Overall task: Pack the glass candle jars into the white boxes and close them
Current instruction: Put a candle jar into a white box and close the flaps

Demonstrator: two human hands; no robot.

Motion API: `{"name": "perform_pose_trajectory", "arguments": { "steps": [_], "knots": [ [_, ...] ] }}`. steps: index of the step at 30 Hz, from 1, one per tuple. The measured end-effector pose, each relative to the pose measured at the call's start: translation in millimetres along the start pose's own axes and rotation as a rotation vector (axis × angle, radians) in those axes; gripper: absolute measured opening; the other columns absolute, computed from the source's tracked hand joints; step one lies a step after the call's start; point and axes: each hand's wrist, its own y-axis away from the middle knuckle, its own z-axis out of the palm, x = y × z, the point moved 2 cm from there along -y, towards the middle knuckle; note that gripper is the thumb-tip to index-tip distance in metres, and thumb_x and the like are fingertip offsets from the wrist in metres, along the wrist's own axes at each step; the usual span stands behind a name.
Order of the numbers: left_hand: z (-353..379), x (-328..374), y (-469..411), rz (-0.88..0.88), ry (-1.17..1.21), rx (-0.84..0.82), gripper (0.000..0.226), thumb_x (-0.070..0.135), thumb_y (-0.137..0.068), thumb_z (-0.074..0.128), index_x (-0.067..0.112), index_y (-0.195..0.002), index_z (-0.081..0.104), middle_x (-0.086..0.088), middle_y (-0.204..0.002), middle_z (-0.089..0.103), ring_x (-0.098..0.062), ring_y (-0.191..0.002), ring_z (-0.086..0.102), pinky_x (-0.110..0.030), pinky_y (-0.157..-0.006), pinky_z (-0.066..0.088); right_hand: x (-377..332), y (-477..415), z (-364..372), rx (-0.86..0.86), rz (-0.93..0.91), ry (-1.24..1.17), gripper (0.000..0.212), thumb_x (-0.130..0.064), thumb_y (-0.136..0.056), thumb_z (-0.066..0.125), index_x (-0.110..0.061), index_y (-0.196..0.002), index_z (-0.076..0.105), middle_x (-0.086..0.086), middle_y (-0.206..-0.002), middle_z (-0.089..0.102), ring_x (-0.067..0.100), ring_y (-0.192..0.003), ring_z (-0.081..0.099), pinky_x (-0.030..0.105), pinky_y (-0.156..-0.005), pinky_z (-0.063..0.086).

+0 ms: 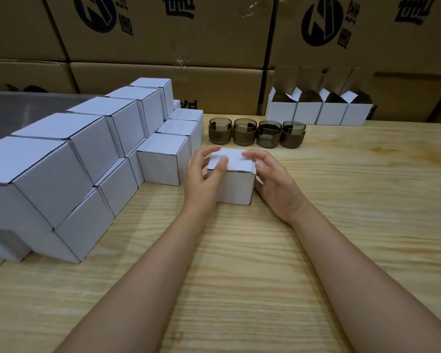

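A small white box (236,187) stands with its lid down on the wooden table (252,263), in the middle of the view. My left hand (203,180) holds its left side, thumb lying on the lid and fingers curled over the far left corner. My right hand (274,186) grips the right side, fingers bent onto the lid and thumb at the right top corner. Just behind the box, several smoky glass candle jars (256,135) stand in a row. What the box holds is hidden.
Several open white boxes (318,113) with raised flaps line up at the back right. A two-layer stack of closed white boxes (87,154) fills the left side. Brown printed cartons (163,47) form a wall behind the table.
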Motion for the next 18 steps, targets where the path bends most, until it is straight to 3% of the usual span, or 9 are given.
{"name": "perform_pose_trajectory", "arguments": {
  "steps": [3,5,8,11,15,18],
  "knots": [
    [-1,1,0,-0.031,0.1,0.051,0.022,0.044,-0.086,0.045,0.032,-0.098,0.06,0.011,-0.106,0.063,-0.003,-0.101,0.057,-0.022,-0.086,0.044,2,4,4,-0.055,-0.065,0.233,0.041,-0.011,-0.077,0.064,-0.022,-0.115,0.056,0.002,-0.126,0.052,0.014,-0.113,0.052,0.026,-0.093,0.045],
    [-3,-1,-1,-0.062,0.111,0.1,0.03,0.047,-0.091,0.038,0.03,-0.101,0.059,0.004,-0.112,0.064,-0.011,-0.108,0.058,-0.031,-0.091,0.044,3,5,6,-0.036,-0.102,0.39,0.051,0.002,-0.076,0.073,-0.022,-0.117,0.054,0.0,-0.132,0.049,0.014,-0.12,0.049,0.022,-0.095,0.045],
    [-7,-6,-3,-0.121,0.068,0.206,0.032,0.04,-0.103,0.028,0.028,-0.107,0.057,0.003,-0.108,0.064,-0.004,-0.096,0.059,-0.028,-0.084,0.046,1,5,7,0.041,-0.106,0.381,0.051,0.006,-0.075,0.073,-0.025,-0.112,0.057,-0.011,-0.123,0.053,0.0,-0.107,0.054,0.019,-0.086,0.049],
    [-7,-9,-6,-0.191,0.074,0.279,0.031,0.034,-0.104,0.027,0.029,-0.1,0.057,0.004,-0.093,0.062,-0.01,-0.084,0.059,-0.032,-0.077,0.047,-9,0,5,0.178,-0.156,0.364,0.048,-0.001,-0.076,0.075,-0.031,-0.109,0.059,-0.015,-0.119,0.053,-0.01,-0.095,0.057,0.02,-0.077,0.054],
    [-3,-16,-10,-0.244,-0.002,0.269,0.019,0.028,-0.102,0.038,0.035,-0.092,0.052,0.009,-0.089,0.063,-0.012,-0.086,0.062,-0.039,-0.082,0.049,-28,-31,8,0.276,-0.247,0.278,0.045,-0.001,-0.078,0.073,-0.031,-0.106,0.055,0.003,-0.125,0.054,0.01,-0.102,0.058,0.028,-0.08,0.054],
    [-1,-22,-12,-0.212,-0.095,0.258,0.015,0.025,-0.101,0.04,0.035,-0.097,0.05,0.007,-0.092,0.064,-0.017,-0.093,0.063,-0.038,-0.088,0.05,-39,-74,15,0.275,-0.245,0.34,0.043,-0.002,-0.08,0.072,-0.028,-0.107,0.051,0.003,-0.125,0.05,0.021,-0.107,0.056,0.031,-0.079,0.055]
  ]
}}
